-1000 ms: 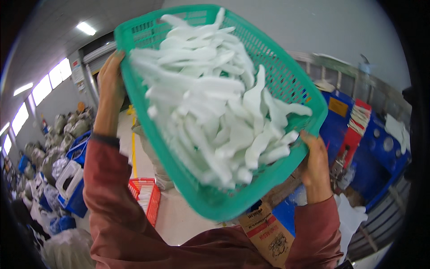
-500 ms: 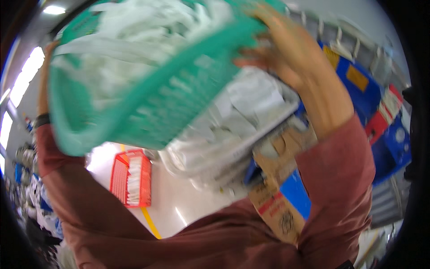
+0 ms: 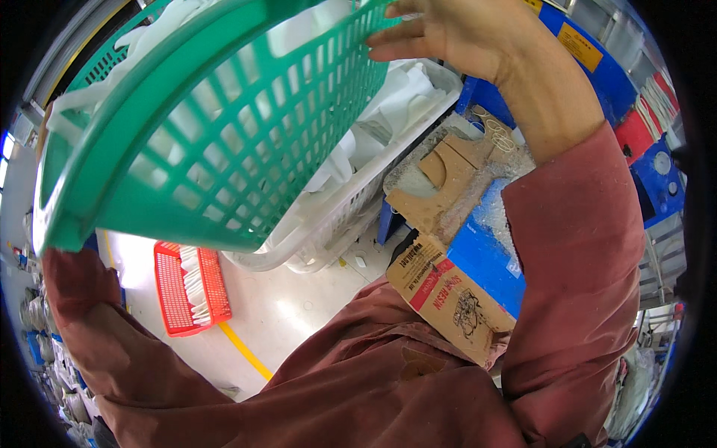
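A green plastic basket (image 3: 224, 142) is held up and tilted in front of me, its slotted side toward me. White floppy pieces (image 3: 168, 30) fill it and hang over the rim at the upper left. My right hand (image 3: 463, 37) grips its far right edge, fingers bent against the side. On the left, my sleeve (image 3: 82, 284) runs up behind the basket's corner; only a sliver of skin from my left hand (image 3: 43, 123) shows by the rim, the fingers hidden. Below and beyond it stands a white basket (image 3: 328, 216) with more white pieces.
A red basket (image 3: 166, 287) with white pieces stands on the floor (image 3: 299, 299) beside a yellow line (image 3: 246, 351). To the right are a torn cardboard box (image 3: 448, 295), a blue panel (image 3: 489, 246) and blue equipment (image 3: 597, 89). Piled goods (image 3: 52, 358) line the left.
The green basket has swung lower and to the left and tipped, so its slotted side faces me more and less of its contents shows. Both hands have moved with it.
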`<action>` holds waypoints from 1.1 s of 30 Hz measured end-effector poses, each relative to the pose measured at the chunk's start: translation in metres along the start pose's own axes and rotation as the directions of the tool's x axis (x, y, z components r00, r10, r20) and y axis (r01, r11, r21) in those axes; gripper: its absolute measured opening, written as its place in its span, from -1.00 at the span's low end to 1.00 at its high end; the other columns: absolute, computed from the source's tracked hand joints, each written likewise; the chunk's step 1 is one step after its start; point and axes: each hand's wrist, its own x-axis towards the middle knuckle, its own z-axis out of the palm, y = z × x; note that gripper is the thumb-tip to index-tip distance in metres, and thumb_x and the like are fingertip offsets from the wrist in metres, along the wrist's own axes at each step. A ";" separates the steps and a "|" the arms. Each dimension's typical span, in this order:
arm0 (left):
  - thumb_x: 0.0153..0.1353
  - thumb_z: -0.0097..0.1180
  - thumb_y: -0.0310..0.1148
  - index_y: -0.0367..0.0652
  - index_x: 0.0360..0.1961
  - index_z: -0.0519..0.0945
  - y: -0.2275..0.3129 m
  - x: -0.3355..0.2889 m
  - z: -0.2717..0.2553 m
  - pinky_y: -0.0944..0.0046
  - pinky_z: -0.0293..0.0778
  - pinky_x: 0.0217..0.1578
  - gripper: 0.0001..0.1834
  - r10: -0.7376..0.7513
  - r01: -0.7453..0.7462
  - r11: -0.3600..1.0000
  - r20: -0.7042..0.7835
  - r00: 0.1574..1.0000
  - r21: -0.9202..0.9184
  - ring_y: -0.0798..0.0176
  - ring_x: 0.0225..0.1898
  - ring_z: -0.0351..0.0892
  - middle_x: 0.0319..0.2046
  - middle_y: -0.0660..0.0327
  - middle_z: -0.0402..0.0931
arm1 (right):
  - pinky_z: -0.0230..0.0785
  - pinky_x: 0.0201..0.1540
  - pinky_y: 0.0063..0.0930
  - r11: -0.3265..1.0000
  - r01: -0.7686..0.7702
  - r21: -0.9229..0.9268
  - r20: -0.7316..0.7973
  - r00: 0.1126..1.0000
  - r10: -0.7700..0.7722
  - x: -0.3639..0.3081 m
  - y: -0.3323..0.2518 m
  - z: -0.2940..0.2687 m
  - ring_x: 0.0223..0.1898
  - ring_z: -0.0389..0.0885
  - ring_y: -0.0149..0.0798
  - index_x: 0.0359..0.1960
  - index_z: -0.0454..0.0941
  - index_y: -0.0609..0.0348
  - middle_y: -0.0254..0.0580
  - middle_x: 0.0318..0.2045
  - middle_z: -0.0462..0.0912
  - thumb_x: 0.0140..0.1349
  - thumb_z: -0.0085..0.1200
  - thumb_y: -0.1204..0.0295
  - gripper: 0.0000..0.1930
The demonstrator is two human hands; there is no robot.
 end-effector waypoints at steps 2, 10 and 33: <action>0.33 0.26 -0.03 -0.07 -0.06 0.69 0.004 0.011 0.024 0.24 0.56 -0.19 -0.64 0.010 -0.009 1.000 0.032 0.999 -0.008 0.28 -0.23 0.60 -0.20 0.26 0.65 | 0.46 0.19 -0.08 0.996 -0.049 0.074 -0.049 0.997 0.053 0.003 0.006 -0.017 0.11 0.49 -0.02 0.19 0.47 0.07 -0.02 0.09 0.47 0.48 -0.05 0.01 -0.53; 0.35 0.24 -0.01 -0.06 -0.08 0.69 -0.017 0.069 0.085 0.30 0.56 -0.23 -0.65 0.059 -0.058 0.998 0.098 0.993 -0.015 0.32 -0.27 0.61 -0.23 0.28 0.65 | 0.38 0.29 0.14 0.952 -0.205 0.226 -0.203 0.946 0.252 -0.008 0.040 -0.059 0.23 0.43 0.04 0.39 0.29 0.03 0.01 0.26 0.35 0.43 0.04 -0.02 -0.38; 0.32 0.15 -0.10 -0.07 0.23 0.55 -0.074 0.042 0.055 0.22 0.51 -0.09 -0.49 -0.144 0.143 0.990 -0.079 0.986 -0.012 0.31 -0.14 0.58 -0.08 0.25 0.62 | 0.60 0.00 -0.08 0.940 -0.341 0.016 -0.144 0.929 0.340 -0.036 0.102 -0.012 0.21 0.55 0.12 0.50 0.12 0.32 0.16 0.40 0.35 0.33 0.03 -0.35 0.04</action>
